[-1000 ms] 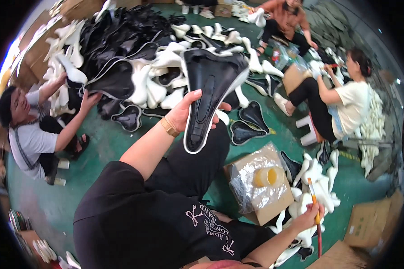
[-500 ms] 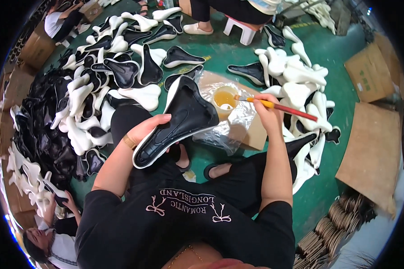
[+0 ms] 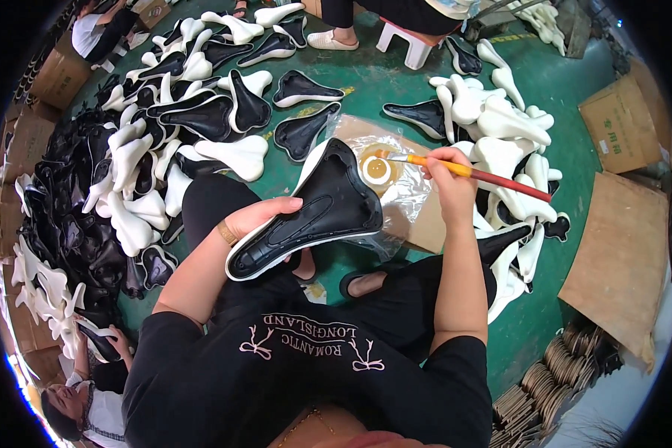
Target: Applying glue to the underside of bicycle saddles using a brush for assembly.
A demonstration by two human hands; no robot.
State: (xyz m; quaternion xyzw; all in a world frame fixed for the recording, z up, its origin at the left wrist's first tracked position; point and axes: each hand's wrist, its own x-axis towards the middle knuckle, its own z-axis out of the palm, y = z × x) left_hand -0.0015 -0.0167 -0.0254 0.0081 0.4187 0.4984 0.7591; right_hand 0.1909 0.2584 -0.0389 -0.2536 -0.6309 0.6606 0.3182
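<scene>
My left hand (image 3: pixel 257 218) grips a bicycle saddle (image 3: pixel 317 205) by its side, thumb on the black shell of its hollow underside and white padding showing along the rim. In my right hand (image 3: pixel 452 183) is a paintbrush (image 3: pixel 485 178) with a red and yellow handle. Its bristles are over a tub of amber liquid (image 3: pixel 377 169), just beyond the saddle's wide end; whether they touch the liquid I cannot tell. The tub stands on clear plastic film (image 3: pixel 403 198) spread over a piece of cardboard (image 3: pixel 431 225).
Heaps of white saddle pads (image 3: pixel 235 155) and black shells (image 3: pixel 67 216) cover the floor at left; another white pile (image 3: pixel 500 123) lies at right. Cardboard boxes (image 3: pixel 616 123) and stacked brown sheets (image 3: pixel 545 381) line the right side. Co-workers sit at far left, lower left and beyond, one on a stool (image 3: pixel 407 45).
The saddle in my left hand has shifted slightly right and down. My right hand has moved a little right, and the brush tip now sits nearer the tub's far edge.
</scene>
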